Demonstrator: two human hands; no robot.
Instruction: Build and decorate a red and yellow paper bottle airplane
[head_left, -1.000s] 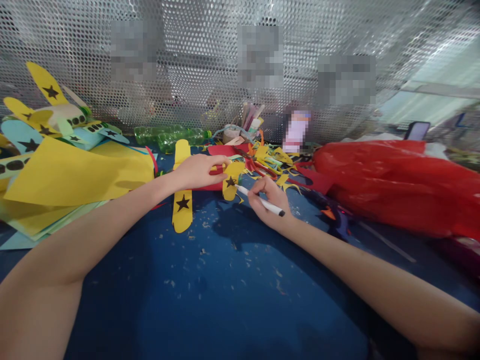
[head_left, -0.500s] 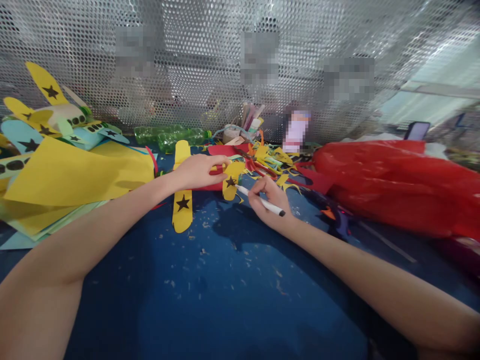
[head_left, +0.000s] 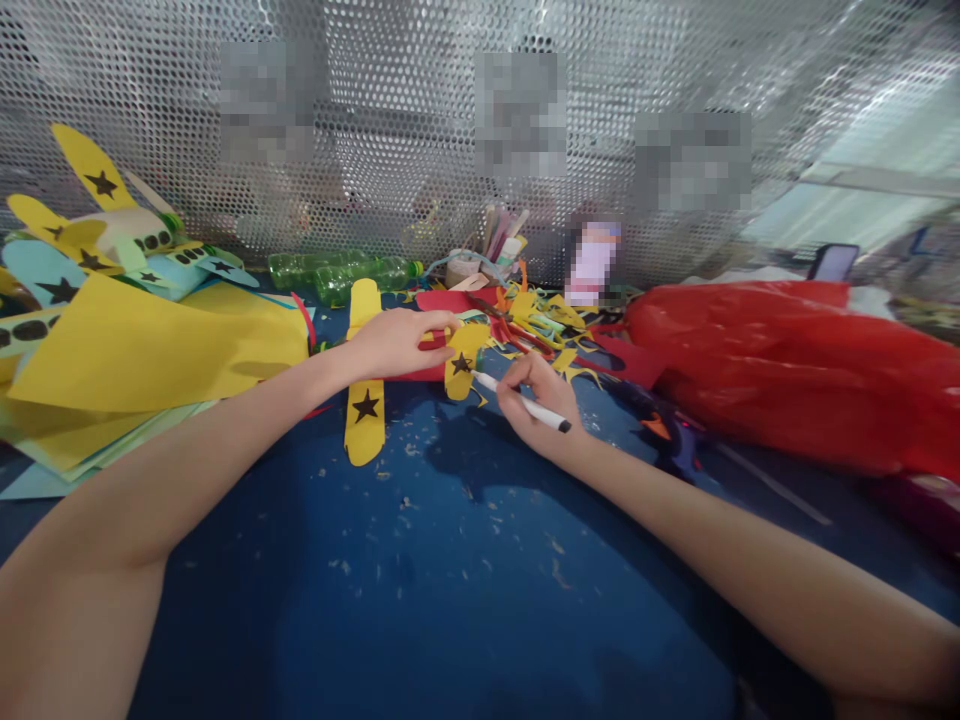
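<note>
A craft airplane with a red body (head_left: pixel 420 373) lies on the blue table. Its long yellow wing (head_left: pixel 365 440) carries a black star. My left hand (head_left: pixel 397 343) is closed over the body, thumb and fingers reaching toward the yellow tail piece (head_left: pixel 460 382); part of the body is hidden under the palm. A black star is drawn on that tail piece too. Between the fingertips of my right hand (head_left: pixel 541 403) is a white marker pen (head_left: pixel 546 414) with a black end. Its tip is at the right edge of the tail piece, beside the star.
Yellow craft sheets (head_left: pixel 150 340) and finished paper airplanes (head_left: pixel 142 240) are at left. Green plastic bottles (head_left: pixel 345 275) lie at the back. Paper scraps and scissors (head_left: pixel 529 338) are right of centre. A red plastic bag (head_left: pixel 780 370) fills the right; a perforated metal panel (head_left: pixel 405 120) stands behind.
</note>
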